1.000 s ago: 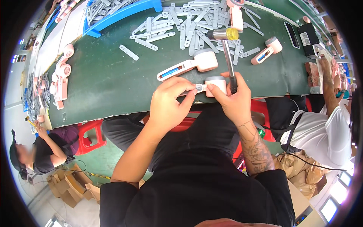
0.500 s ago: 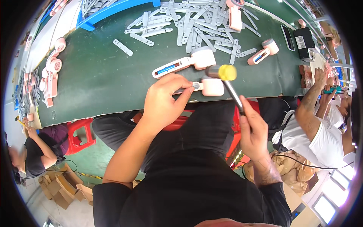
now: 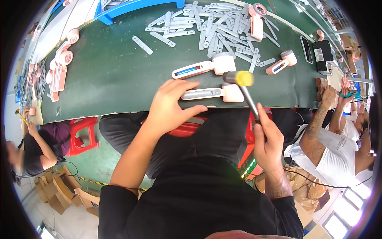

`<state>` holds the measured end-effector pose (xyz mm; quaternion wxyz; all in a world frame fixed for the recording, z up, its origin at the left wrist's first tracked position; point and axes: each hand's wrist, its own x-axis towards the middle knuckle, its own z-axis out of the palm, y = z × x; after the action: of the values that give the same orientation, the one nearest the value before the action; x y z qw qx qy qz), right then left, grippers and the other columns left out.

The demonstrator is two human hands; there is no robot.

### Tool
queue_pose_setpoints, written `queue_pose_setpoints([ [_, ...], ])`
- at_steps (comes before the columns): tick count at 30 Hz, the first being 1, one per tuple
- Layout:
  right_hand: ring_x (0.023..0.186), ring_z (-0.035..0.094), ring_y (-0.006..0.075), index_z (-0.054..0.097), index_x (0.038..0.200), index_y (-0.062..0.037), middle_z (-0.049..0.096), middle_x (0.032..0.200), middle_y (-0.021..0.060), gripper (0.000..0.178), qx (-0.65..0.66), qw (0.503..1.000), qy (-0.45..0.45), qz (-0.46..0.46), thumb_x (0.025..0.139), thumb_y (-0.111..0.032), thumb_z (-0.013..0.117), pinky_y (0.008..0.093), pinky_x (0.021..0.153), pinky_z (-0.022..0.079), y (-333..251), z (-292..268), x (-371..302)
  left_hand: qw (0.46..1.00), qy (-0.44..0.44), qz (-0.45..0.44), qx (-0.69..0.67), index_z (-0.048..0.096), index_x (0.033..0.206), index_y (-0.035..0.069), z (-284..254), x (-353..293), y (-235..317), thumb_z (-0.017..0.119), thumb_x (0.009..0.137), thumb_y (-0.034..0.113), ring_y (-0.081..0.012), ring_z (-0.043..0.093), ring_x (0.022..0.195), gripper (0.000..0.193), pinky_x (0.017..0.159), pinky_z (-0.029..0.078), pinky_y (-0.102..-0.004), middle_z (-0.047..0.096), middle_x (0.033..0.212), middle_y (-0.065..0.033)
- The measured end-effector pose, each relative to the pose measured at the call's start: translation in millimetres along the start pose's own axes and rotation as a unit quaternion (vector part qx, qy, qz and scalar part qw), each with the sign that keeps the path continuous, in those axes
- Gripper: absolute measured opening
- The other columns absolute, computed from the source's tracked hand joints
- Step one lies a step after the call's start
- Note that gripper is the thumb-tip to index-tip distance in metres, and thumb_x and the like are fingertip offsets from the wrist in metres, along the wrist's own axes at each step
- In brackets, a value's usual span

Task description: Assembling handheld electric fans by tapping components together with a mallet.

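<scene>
A pink handheld fan (image 3: pixel 233 93) lies at the table's near edge, a grey strip cover (image 3: pixel 202 94) set along its handle. My left hand (image 3: pixel 171 104) is open around the handle's left end, thumb and fingers apart. In my right hand (image 3: pixel 269 137) is a mallet (image 3: pixel 241 78) with a yellow face, its slightly blurred head just above the fan's round head. Beyond lies a second pink fan (image 3: pixel 223 63), whose handle is uncovered and shows a blue battery inside. Farther right, a third fan (image 3: pixel 288 58) also has its handle uncovered.
Many loose grey strip covers (image 3: pixel 223 30) are heaped at the back, near an upright pink fan (image 3: pixel 257 24). More pink fans (image 3: pixel 59 75) stand at the left. A black box (image 3: pixel 323 57) sits at the right. Co-workers sit at both sides; a blue rack (image 3: pixel 135 7) stands behind.
My left hand has let go of the grey cover, which now lies along the fan's handle. The fingers have spread. My right hand keeps the mallet over the fan head.
</scene>
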<state>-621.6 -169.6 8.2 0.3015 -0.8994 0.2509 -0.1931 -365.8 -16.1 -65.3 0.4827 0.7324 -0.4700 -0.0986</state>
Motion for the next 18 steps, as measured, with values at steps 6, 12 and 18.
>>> queue_pose_setpoints([
  [6,0.063,0.058,0.0306,0.066,0.155,-0.0153,0.056,0.078,0.0107,0.06,-0.093,0.987,-0.127,-0.028,0.098,0.0,0.073,0.0429,0.06,0.051,-13,14,9,1.0,-0.015,-0.016,-0.003,0.081,0.1,0.006,-5,-11,-22,0.097,0.077,0.018,-0.0313,0.072,0.097,0.03,0.09,0.057,-0.0444,0.081,0.1,-0.0073],
  [12,0.062,0.059,0.0289,0.066,0.156,-0.0163,0.054,0.076,0.0098,0.058,-0.077,0.989,-0.125,-0.032,0.1,-0.003,0.073,0.0434,0.057,0.049,-9,22,10,1.0,-0.008,0.001,0.002,0.082,0.103,0.006,0,-14,-29,0.097,0.077,0.018,-0.0313,0.071,0.099,0.033,0.09,0.057,-0.0438,0.08,0.099,-0.0083],
  [18,0.059,0.057,0.0289,0.065,0.157,-0.0188,0.053,0.076,0.0086,0.058,-0.109,0.976,-0.168,-0.082,0.101,-0.007,0.074,0.0428,0.055,0.049,-24,37,18,1.0,0.006,-0.028,0.002,0.078,0.112,0.006,1,-17,-27,0.098,0.075,0.02,-0.0333,0.071,0.101,0.045,0.089,0.057,-0.0437,0.076,0.108,-0.0106],
])
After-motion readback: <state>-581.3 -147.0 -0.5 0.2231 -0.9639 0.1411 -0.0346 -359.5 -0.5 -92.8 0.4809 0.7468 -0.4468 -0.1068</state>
